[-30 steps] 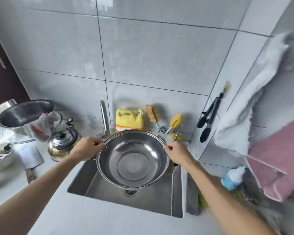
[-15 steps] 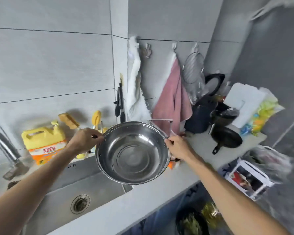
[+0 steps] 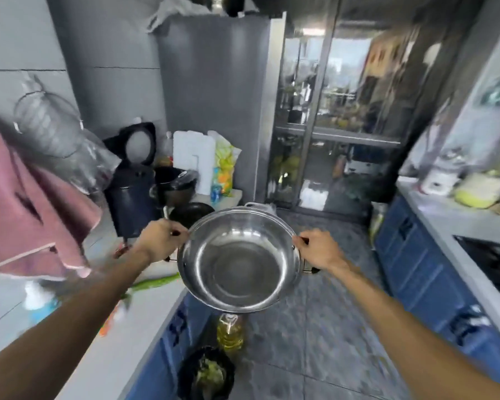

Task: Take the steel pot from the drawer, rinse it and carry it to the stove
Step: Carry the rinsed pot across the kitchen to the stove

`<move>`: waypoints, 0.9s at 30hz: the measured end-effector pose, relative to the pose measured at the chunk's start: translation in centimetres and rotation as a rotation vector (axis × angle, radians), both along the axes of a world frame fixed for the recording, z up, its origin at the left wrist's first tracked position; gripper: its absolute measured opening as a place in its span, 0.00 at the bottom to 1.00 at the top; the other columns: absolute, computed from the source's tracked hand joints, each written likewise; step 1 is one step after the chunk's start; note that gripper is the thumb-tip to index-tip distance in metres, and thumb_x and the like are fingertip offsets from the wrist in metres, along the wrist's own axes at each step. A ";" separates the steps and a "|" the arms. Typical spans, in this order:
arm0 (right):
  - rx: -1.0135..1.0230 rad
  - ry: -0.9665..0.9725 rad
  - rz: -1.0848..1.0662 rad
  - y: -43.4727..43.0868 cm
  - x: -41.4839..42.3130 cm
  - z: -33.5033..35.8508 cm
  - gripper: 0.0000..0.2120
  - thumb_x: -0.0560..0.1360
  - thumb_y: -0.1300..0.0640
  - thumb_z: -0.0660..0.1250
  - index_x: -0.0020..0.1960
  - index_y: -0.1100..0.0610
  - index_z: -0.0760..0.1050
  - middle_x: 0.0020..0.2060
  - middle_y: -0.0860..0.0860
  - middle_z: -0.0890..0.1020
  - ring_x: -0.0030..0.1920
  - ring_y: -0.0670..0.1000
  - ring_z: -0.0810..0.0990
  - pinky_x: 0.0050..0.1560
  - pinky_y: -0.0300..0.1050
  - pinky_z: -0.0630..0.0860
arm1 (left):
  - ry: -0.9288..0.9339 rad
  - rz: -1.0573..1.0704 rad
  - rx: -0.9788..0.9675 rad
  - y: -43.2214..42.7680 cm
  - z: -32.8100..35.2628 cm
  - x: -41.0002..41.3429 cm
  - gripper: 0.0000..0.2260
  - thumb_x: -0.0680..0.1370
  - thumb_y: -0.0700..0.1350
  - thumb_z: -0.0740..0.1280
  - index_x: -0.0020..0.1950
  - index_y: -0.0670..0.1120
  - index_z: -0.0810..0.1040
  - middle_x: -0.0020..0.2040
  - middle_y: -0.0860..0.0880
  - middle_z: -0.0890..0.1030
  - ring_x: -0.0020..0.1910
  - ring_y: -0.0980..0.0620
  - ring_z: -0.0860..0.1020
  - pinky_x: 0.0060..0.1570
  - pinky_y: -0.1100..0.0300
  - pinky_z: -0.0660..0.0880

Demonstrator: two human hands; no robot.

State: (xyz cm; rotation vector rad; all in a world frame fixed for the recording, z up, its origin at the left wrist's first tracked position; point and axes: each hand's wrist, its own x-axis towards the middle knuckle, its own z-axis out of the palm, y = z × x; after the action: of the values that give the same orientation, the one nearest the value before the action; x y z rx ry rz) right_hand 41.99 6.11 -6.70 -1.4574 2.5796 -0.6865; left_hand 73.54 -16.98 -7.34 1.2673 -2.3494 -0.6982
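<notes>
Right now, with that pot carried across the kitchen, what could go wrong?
The oil bottle and dark bowl stand on the floor just under the steel pot, so a foot might catch them. Both hands, left and right, are on the pot, leaving none free to steady a stumble.

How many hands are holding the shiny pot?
2. The left hand grips the handle on the steel pot's left side, and the right hand grips the handle on its right side.

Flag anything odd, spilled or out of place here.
Nothing spilled. The steel pot is level and empty, both hands on its side handles. Only oddity: an oil bottle and a dark bowl of greens stand on the floor in the walkway.
</notes>
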 end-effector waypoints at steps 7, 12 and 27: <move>-0.002 -0.049 -0.402 15.2 -15.8 0.4 0.21 0.83 0.51 0.63 0.33 0.57 0.75 0.33 0.55 0.79 0.44 0.62 0.82 0.46 0.54 0.77 | 0.093 -0.437 -0.060 5.0 0.0 -26.0 0.06 0.80 0.49 0.77 0.52 0.49 0.92 0.47 0.65 0.88 0.53 0.57 0.86 0.50 0.73 0.74; -0.030 -0.079 -0.653 25.3 -21.7 0.0 0.20 0.82 0.49 0.63 0.34 0.57 0.76 0.32 0.56 0.81 0.38 0.60 0.81 0.43 0.51 0.79 | 0.054 -0.639 -0.036 11.3 0.2 -40.5 0.06 0.79 0.51 0.75 0.44 0.61 0.89 0.49 0.57 0.90 0.49 0.53 0.87 0.51 0.56 0.81; -0.051 -0.152 -1.182 37.5 -32.4 -2.2 0.20 0.82 0.50 0.65 0.38 0.63 0.78 0.34 0.56 0.84 0.37 0.59 0.83 0.42 0.52 0.83 | 0.042 -1.110 -0.053 21.8 -2.8 -71.2 0.07 0.79 0.52 0.76 0.53 0.53 0.92 0.53 0.55 0.91 0.54 0.51 0.87 0.55 0.51 0.83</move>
State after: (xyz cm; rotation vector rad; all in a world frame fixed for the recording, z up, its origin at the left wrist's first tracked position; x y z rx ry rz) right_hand 9.61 43.58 -8.91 0.2914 3.0790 -0.8644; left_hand 2.31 4.82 -10.15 -0.2037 -2.8787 -0.9066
